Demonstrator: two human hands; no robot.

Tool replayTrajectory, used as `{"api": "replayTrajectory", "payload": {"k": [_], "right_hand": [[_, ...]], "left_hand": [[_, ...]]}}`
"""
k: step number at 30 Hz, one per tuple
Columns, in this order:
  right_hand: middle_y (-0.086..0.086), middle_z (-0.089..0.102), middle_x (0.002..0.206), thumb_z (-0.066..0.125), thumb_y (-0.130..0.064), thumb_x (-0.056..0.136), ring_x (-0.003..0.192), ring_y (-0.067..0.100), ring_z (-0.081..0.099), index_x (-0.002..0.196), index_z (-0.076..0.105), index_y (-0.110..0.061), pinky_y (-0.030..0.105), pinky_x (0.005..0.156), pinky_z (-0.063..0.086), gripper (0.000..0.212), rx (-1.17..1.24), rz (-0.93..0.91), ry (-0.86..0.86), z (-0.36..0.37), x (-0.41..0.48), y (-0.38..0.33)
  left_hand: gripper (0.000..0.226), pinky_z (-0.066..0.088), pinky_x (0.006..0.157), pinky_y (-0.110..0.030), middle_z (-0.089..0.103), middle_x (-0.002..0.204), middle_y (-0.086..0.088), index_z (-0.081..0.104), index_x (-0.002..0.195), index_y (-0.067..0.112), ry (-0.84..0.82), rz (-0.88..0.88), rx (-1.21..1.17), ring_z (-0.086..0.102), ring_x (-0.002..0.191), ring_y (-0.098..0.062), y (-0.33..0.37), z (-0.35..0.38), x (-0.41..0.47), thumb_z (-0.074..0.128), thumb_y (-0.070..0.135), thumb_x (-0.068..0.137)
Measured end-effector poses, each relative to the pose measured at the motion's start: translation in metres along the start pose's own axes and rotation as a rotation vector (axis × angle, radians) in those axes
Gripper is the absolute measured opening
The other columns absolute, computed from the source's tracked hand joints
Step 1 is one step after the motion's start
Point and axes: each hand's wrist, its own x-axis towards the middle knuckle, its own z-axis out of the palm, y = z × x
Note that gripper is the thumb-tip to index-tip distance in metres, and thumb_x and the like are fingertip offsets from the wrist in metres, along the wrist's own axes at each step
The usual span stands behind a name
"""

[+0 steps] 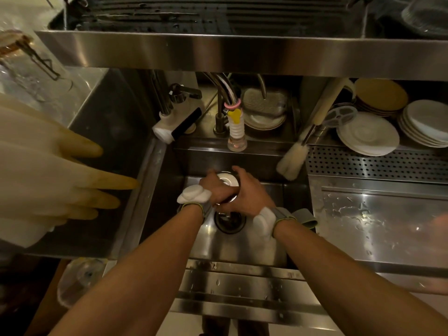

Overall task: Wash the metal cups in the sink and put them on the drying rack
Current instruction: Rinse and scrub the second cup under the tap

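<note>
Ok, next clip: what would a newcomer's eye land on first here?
The left hand and right hand grip a metal cup over the sink drain at centre. Pale rubber gloves loom at the left edge, and stacked plates sit back right.

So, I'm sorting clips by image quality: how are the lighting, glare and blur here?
Head view: dim, warm light, with glare on the steel shelf edge and the wet draining board. Head view: wide-angle distortion bows the straight edges, and the rubber glove at the left looms large and soft. Head view: the left hand, right hand and metal cup sit sharp but shadowed.
</note>
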Motion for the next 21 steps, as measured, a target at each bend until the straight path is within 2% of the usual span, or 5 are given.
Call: {"api": "replayTrajectory", "payload": {"k": [4,9,14,17,21], "right_hand": [[0.004,0.047,0.142,0.092,-0.033,0.051,0.131,0.021,0.044,0.147,0.027,-0.018,0.024,0.099,0.035,0.117,0.047,-0.049,-0.011,-0.003,-0.002,-0.001],[0.003,0.047,0.142,0.093,-0.024,0.051,0.131,0.019,0.044,0.15,0.021,-0.017,0.02,0.097,0.034,0.122,0.097,-0.022,-0.096,-0.011,0.002,0.005],[0.006,0.041,0.144,0.094,-0.03,0.049,0.13,0.022,0.045,0.151,0.017,-0.02,0.03,0.104,0.04,0.128,0.217,0.092,0.035,0.009,0.013,0.007],[0.008,0.045,0.14,0.093,-0.029,0.05,0.125,0.025,0.05,0.147,0.018,-0.018,0.031,0.1,0.044,0.123,0.221,0.107,0.122,0.006,0.016,0.016],[0.007,0.047,0.135,0.091,-0.03,0.052,0.12,0.024,0.051,0.141,0.027,-0.016,0.03,0.094,0.044,0.111,0.156,0.087,0.182,-0.009,0.017,0.014]], "left_hand": [[0.056,0.042,0.095,-0.033,0.06,0.123,-0.014,0.045,0.126,0.013,0.135,0.001,0.106,0.056,0.117,-0.031,0.002,0.0,0.001,0.07,0.03,0.078],[0.088,0.044,0.08,-0.029,0.061,0.118,-0.006,0.044,0.124,0.018,0.036,0.104,0.252,0.061,0.11,-0.028,-0.001,-0.014,0.007,0.081,0.051,0.051],[0.064,0.049,0.096,-0.031,0.063,0.122,-0.003,0.057,0.123,0.015,-0.055,0.069,-0.115,0.061,0.111,-0.023,0.005,-0.02,0.003,0.079,0.044,0.07],[0.04,0.057,0.083,-0.039,0.065,0.122,-0.012,0.062,0.119,0.013,-0.207,0.022,-0.433,0.065,0.098,-0.024,0.002,-0.024,0.0,0.065,0.037,0.086],[0.029,0.056,0.054,-0.031,0.062,0.114,-0.018,0.059,0.121,0.012,-0.258,0.014,-0.519,0.062,0.076,-0.03,0.006,-0.035,0.002,0.043,0.014,0.098]]}}
